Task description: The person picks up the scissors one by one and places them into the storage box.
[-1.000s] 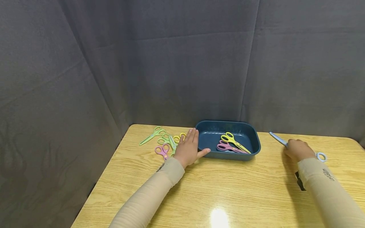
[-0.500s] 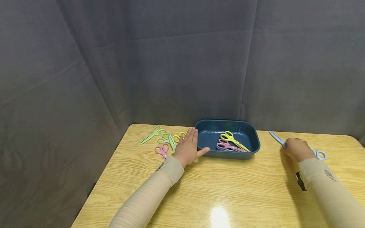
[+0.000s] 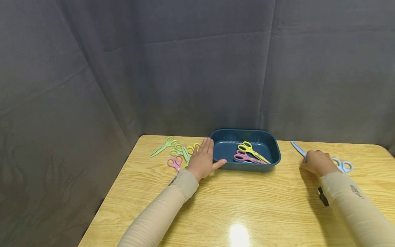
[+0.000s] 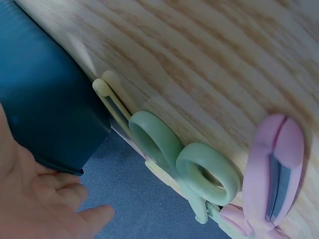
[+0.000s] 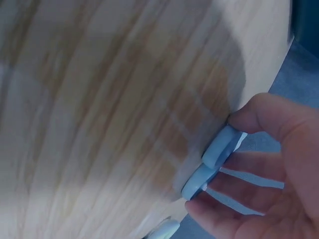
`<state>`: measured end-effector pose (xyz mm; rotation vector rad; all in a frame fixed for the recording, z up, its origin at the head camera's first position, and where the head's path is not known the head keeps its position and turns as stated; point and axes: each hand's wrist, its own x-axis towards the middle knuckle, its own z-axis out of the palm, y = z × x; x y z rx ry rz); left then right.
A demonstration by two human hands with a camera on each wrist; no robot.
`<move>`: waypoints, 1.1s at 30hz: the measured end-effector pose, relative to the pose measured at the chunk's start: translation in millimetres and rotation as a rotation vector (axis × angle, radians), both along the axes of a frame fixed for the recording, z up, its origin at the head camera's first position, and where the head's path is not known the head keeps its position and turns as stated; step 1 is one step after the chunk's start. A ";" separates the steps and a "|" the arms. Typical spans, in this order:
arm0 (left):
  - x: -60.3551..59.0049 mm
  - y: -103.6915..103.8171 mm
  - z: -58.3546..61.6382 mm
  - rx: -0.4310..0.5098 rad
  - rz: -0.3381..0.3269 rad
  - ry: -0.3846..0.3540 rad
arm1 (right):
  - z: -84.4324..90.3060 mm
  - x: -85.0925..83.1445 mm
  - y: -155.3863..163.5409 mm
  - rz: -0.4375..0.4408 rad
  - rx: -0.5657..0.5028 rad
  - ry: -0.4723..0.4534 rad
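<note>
Left of frame, lower centre-left: your left hand [image 3: 202, 161] lies flat on the table [image 3: 247, 212], fingers straight and together, thumb spread toward the blue tray [image 3: 276, 154]. It grips nothing. Its thumb side is against the tray's near-left corner; its finger side is just beside the loose scissors.

Loose pile, left of that hand: green scissors [image 3: 164, 145] farthest left, tips toward the left edge of the frame; a second green pair [image 3: 180, 151] and a yellow pair [image 3: 193, 149] overlapping beside the fingers; pink scissors [image 3: 176, 162] nearest the bottom of the frame. In the left wrist view the green loops [image 4: 189, 159] and the pink pair [image 4: 274, 174] sit close against the tray wall [image 4: 45, 109].

Centre: blue tray, holding yellow scissors [image 3: 251, 151] across pink scissors [image 3: 247, 158], with something pale blue partly hidden beneath.

Right of frame: your right hand [image 3: 318, 162] is curled over the light blue scissors [image 3: 298, 149]. The right wrist view shows thumb and fingers [image 5: 239, 219] pinching the pair at its middle. Long axis runs from upper left to lower right: the blade tip points toward the tray, the finger loops [image 3: 344, 166] stick out past the hand to the right.

Relation that counts: the tray lies to the left of your right hand, well apart, along the line the blade tip already points. Your right hand is the only one near this pair.
</note>
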<state>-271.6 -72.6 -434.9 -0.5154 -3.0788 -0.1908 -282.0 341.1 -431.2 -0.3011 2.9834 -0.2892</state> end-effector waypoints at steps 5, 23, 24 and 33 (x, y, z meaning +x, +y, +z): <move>0.6 0.0 0.9 0.010 -0.008 0.003 | -2.9 3.0 0.3 0.000 -0.024 0.079; 1.0 -2.4 0.4 0.024 -0.008 -0.002 | -4.8 4.2 8.0 -0.023 -0.101 0.071; 1.1 -2.4 0.5 0.022 -0.008 -0.002 | -5.1 4.3 7.8 -0.023 -0.101 0.074; 2.4 -1.4 3.2 0.015 -0.006 -0.008 | -8.4 5.9 5.0 -0.022 -0.105 0.116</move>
